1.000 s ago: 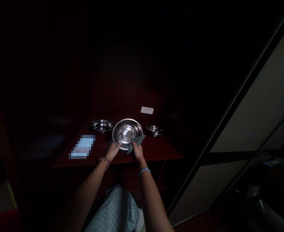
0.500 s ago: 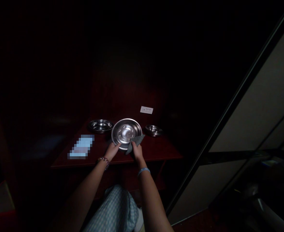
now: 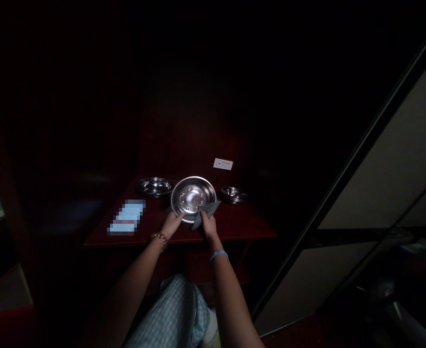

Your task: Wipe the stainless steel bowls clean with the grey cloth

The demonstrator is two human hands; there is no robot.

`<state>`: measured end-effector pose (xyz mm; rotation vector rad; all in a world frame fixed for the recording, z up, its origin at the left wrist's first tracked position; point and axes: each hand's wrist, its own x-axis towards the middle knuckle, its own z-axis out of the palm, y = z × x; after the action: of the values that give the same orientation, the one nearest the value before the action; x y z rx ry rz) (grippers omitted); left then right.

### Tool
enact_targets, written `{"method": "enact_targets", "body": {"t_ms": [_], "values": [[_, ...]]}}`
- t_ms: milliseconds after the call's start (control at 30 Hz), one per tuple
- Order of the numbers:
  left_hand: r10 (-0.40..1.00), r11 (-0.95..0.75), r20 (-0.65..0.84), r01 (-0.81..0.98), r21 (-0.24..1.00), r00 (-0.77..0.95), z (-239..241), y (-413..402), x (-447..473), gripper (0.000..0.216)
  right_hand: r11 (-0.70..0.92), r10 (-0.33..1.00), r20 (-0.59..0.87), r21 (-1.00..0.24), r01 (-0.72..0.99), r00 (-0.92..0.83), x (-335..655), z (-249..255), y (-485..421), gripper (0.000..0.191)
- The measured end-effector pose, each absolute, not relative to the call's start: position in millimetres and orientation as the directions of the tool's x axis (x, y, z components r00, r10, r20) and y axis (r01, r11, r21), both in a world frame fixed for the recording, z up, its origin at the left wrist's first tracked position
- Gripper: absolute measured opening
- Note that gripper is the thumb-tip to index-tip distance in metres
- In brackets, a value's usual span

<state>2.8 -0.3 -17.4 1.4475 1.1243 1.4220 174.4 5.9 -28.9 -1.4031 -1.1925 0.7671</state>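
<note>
A round steel plate (image 3: 192, 197) is tilted up toward me over a dark red table (image 3: 242, 226). My left hand (image 3: 171, 224) grips its lower left rim. My right hand (image 3: 208, 225) holds a grey cloth (image 3: 206, 211) pressed against the plate's lower right rim. Both hands have their fingers closed round what they hold.
A second steel plate (image 3: 154, 186) lies flat at the back left of the table and a smaller steel bowl (image 3: 233, 194) at the back right. A pale blurred rectangle (image 3: 126, 217) lies on the left. A white wall socket (image 3: 223, 164) sits behind. A sliding door frame (image 3: 346, 159) runs along the right.
Hands, plate and cloth keep the same hold; only the view has shifted slightly. The cloth stays at the plate's lower right rim.
</note>
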Motion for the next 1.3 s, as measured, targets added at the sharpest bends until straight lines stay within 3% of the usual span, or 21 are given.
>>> {"method": "enact_targets", "body": {"t_ms": [267, 500, 1300], "values": [[0.949, -0.311, 0.314, 0.077, 0.947, -0.029, -15.5, -1.4, 3.2, 0.04, 0.088, 0.942, 0.158, -0.967, 0.238, 0.296, 171.9, -25.5, 3.2, 0.046], [0.957, -0.287, 0.289, 0.057, 0.956, -0.022, -18.8, 1.0, 2.6, 0.031, 0.069, 0.944, 0.145, -0.965, 0.253, 0.296, 172.9, -25.3, 3.3, 0.051], [0.95, -0.309, 0.311, 0.068, 0.949, -0.024, -13.4, -5.0, 3.4, 0.032, 0.099, 0.941, 0.167, -0.968, 0.232, 0.295, 174.1, -32.0, 6.2, 0.052]]}}
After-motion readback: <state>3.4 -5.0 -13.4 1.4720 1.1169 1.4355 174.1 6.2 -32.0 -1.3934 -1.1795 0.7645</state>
